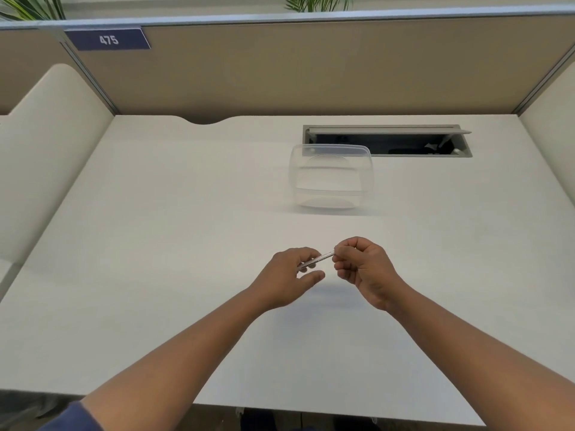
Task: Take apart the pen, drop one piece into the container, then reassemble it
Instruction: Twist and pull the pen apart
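Pen [316, 260] was held above desk [155, 244], clamped betw. left hand [291, 276] fingers and right hand [362, 267] fingertips, one per end; clear container [331, 177] stood well beyond.

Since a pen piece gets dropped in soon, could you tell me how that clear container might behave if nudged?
The clear container looks thin-walled and empty, so it is probably light and would slide on the smooth white desk if bumped. Its squat, wide shape suggests it is unlikely to tip. Thin plastic may flex when squeezed.

A dark blue rectangular plaque [108, 39] on the far-left beige fabric partition [311, 66] reads "475" in white.
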A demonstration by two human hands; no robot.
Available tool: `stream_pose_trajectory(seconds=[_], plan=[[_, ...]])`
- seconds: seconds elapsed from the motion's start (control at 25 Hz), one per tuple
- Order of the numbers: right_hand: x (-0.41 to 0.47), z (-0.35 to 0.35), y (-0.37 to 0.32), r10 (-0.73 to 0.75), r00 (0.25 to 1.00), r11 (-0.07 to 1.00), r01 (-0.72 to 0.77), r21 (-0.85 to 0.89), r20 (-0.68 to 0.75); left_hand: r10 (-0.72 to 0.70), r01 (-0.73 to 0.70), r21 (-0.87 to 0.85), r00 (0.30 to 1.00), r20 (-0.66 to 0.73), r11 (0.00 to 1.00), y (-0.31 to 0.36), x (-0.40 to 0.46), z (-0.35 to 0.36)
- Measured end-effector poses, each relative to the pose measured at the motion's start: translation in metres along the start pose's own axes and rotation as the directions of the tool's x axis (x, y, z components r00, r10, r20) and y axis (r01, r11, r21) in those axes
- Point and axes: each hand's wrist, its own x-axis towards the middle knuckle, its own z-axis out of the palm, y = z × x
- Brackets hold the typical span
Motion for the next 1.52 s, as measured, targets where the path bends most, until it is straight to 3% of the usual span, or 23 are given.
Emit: stream_pose_trajectory(seconds=[0.16,0.4,0.64,0.96,1.24,1.36,1.52], plan=[[-0.007,0.0,-0.001,-0.004,0.997,1.0,0.004,-0.006,0.079,0.114,-0.115,0.023,0.993,0.006,0.993,0.014,0.007,0.005],[-0.017,-0.008,-0.009,0.048,0.989,0.997,-0.039,-0.059,0.143,0.199,-0.171,0.254,0.976,-0.088,0.952,0.015,0.006,-0.003],[-0.019,-0.011,-0.019,0.226,0.956,0.933,-0.157,-0.325,0.186,0.454,-0.376,0.452,0.888,-0.074,0.809,0.004,0.01,-0.002],[-0.021,-0.014,-0.024,0.381,0.892,0.889,-0.282,-0.36,0.242,0.588,-0.47,0.567,0.808,-0.032,0.677,0.001,0.015,-0.003],[-0.022,-0.011,-0.019,0.31,0.921,0.914,-0.22,-0.34,0.237,0.58,-0.451,0.631,0.815,0.002,0.631,0.002,0.014,-0.003],[-0.024,-0.007,-0.017,0.201,0.959,0.906,-0.105,-0.411,0.2,0.571,-0.446,0.624,0.821,0.001,0.641,0.005,0.012,-0.004],[-0.028,-0.001,-0.011,-0.032,0.99,0.738,0.117,-0.665,0.138,0.539,-0.434,0.612,0.842,0.015,0.661,0.008,0.011,-0.004]])
